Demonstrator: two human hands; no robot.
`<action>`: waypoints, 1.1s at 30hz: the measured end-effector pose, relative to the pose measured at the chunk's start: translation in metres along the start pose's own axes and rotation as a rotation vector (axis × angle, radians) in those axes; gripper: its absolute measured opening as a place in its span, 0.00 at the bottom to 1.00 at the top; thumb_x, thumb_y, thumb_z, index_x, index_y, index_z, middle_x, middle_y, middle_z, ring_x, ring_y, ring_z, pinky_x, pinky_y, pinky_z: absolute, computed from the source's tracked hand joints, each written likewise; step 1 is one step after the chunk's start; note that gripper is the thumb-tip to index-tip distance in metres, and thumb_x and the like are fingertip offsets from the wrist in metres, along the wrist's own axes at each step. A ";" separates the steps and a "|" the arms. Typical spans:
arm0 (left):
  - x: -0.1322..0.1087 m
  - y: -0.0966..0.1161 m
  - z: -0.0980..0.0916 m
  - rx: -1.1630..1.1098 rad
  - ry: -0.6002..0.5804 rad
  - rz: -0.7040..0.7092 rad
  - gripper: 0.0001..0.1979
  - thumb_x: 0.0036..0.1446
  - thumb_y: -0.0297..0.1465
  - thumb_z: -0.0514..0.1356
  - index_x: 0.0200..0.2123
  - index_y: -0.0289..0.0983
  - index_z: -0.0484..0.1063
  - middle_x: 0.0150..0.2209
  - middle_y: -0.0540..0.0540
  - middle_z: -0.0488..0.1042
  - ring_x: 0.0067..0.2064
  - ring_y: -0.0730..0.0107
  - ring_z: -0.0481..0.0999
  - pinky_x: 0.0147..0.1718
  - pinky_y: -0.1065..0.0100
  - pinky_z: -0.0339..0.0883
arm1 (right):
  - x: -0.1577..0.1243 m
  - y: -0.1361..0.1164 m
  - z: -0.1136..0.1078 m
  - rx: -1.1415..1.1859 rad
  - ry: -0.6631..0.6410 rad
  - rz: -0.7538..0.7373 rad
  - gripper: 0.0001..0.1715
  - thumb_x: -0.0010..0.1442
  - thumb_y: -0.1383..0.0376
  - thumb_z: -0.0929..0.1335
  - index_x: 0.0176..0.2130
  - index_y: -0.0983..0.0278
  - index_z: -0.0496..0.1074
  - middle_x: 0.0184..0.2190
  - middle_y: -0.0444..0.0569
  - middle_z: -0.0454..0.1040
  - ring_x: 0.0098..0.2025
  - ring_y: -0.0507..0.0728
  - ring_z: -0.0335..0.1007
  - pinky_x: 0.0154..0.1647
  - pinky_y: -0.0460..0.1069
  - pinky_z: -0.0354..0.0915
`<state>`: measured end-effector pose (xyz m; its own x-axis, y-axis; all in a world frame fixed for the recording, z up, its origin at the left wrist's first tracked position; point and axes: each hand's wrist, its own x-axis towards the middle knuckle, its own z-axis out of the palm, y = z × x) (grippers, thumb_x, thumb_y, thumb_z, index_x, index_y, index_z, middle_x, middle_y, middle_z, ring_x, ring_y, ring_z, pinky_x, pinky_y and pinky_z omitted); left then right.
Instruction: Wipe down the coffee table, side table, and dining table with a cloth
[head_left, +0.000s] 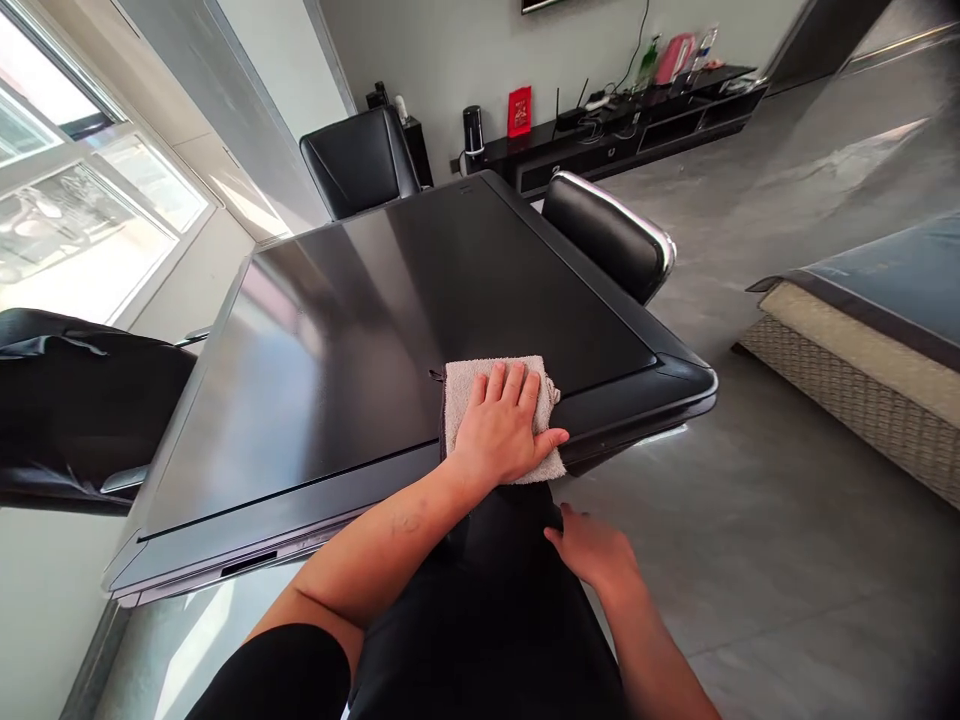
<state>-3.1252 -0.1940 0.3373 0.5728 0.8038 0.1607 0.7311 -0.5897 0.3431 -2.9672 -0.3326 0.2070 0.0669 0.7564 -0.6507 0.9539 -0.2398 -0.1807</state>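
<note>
My left hand (504, 425) lies flat on a folded beige cloth (456, 385), pressing it onto the near edge of a glossy black table (360, 340). Its fingers are spread across the cloth, and the thumb points right. A small dark loop sticks out at the cloth's upper left corner. Lower and to the right, my right hand (596, 545) rests at the side of a black chair back or dark clothing, I cannot tell which; its fingers are partly hidden there.
Black chairs stand at the table's left (82, 410), far side (360, 165) and right (607, 235). A low black cabinet (570, 160) along the wall holds a red packet (519, 111) and bottles. A woven-sided bed or bench (855, 390) is at right.
</note>
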 end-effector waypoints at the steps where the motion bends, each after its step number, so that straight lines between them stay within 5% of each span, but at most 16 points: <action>1: 0.002 0.002 0.001 0.001 0.000 0.011 0.48 0.71 0.61 0.55 0.80 0.36 0.58 0.81 0.29 0.56 0.82 0.26 0.48 0.78 0.29 0.40 | 0.000 0.000 0.000 0.006 0.006 -0.003 0.28 0.78 0.54 0.64 0.68 0.66 0.70 0.56 0.65 0.83 0.59 0.71 0.83 0.54 0.60 0.74; 7: 0.000 0.003 -0.004 0.047 -0.007 0.043 0.49 0.71 0.63 0.53 0.79 0.32 0.59 0.80 0.26 0.57 0.81 0.25 0.50 0.77 0.29 0.42 | -0.001 0.002 0.002 -0.001 0.014 -0.009 0.23 0.78 0.55 0.64 0.61 0.65 0.74 0.54 0.63 0.84 0.57 0.70 0.83 0.53 0.59 0.74; 22: -0.013 -0.004 -0.006 0.015 -0.024 0.037 0.50 0.67 0.64 0.57 0.80 0.40 0.58 0.81 0.30 0.55 0.81 0.26 0.50 0.77 0.27 0.40 | -0.001 0.002 0.003 -0.013 0.017 -0.011 0.26 0.78 0.54 0.63 0.65 0.66 0.72 0.54 0.64 0.84 0.56 0.71 0.83 0.53 0.61 0.75; 28: -0.043 -0.016 -0.012 -0.018 -0.046 0.025 0.51 0.66 0.64 0.60 0.81 0.43 0.56 0.83 0.32 0.51 0.83 0.27 0.47 0.78 0.27 0.36 | 0.000 0.003 0.002 -0.003 -0.003 -0.021 0.28 0.78 0.55 0.62 0.66 0.68 0.72 0.55 0.66 0.84 0.57 0.73 0.83 0.54 0.64 0.75; 33: -0.093 -0.033 -0.020 -0.052 -0.049 -0.039 0.54 0.62 0.64 0.64 0.82 0.48 0.54 0.84 0.37 0.49 0.83 0.28 0.45 0.79 0.29 0.34 | 0.001 0.004 0.003 -0.009 -0.031 -0.021 0.28 0.79 0.55 0.61 0.66 0.66 0.72 0.55 0.65 0.84 0.57 0.74 0.83 0.55 0.64 0.75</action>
<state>-3.2102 -0.2482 0.3296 0.5628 0.8203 0.1016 0.7337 -0.5524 0.3957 -2.9645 -0.3348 0.2039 0.0377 0.7422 -0.6691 0.9575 -0.2184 -0.1883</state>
